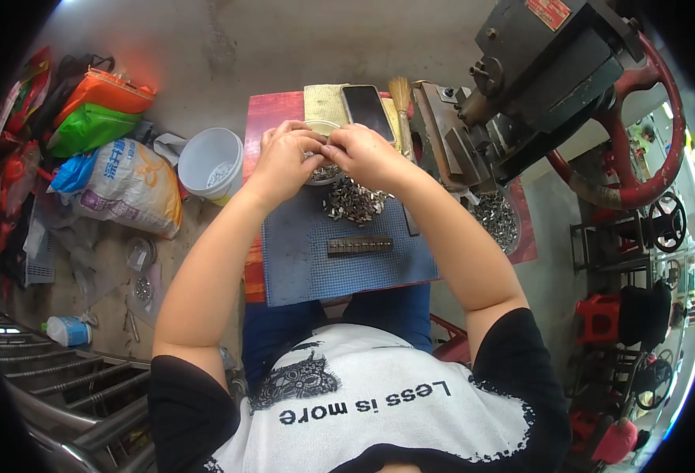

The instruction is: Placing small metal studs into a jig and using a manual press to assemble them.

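My left hand [288, 159] and my right hand [366, 156] meet over a round pale bowl [321, 124] at the far side of the blue mat [300, 264]. Fingers of both are bent and pinched together at the tips. Whatever is between them is hidden or too small to make out. Small metal pieces show in the bowl just beneath the fingers. Right in front of it, a loose heap of small metal pieces [355, 202] lies on the mat. Nearer to me rests a dark slotted metal bar [359, 246], lying crosswise.
Beyond my hands lie a phone [367, 110], a yellow cloth [324, 99] and a straw brush [400, 96]. A machine with a red handwheel [615, 193] stands at right, above a tray of metal pieces [496, 221]. A white bucket [210, 158] and stuffed bags [131, 185] are at left.
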A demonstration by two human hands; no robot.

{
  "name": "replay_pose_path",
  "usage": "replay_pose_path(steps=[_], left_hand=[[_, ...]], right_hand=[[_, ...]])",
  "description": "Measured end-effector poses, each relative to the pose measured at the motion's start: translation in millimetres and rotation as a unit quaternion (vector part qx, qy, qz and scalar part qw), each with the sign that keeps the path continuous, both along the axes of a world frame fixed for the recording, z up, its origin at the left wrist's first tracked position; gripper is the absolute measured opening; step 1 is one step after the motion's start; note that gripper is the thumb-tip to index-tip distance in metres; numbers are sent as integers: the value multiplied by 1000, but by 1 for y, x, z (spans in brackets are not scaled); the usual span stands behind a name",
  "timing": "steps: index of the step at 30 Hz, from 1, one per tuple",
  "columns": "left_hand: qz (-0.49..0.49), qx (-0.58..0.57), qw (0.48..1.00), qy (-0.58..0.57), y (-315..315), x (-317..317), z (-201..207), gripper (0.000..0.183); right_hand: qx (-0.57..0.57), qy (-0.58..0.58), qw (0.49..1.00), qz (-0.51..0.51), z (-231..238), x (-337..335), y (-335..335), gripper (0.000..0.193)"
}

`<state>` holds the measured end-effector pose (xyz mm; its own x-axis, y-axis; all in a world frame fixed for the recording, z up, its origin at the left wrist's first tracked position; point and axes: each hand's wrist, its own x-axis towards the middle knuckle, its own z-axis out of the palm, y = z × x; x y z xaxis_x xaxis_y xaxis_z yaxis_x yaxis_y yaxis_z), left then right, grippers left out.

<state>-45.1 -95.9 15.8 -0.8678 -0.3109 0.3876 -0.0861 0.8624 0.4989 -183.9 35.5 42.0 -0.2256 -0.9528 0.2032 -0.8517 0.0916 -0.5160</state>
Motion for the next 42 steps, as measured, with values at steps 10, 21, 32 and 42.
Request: replay_pose_path(steps=[10,21,32,42], left_hand=[[-15,223,974,41,-7,-1,-6,21],[-14,274,958,86,5,3,2,17],[-2,223,973,60,5,6,7,22],[10,213,972,100,4,6,-4,18]], right_hand=[[50,-129,990,-42,17,3,-3,28],[8,-62,998,-17,18,0,-1,31],[6,-87,995,-38,11,3,-4,32],[12,-274,957,-99,1,-2,-13,35]])
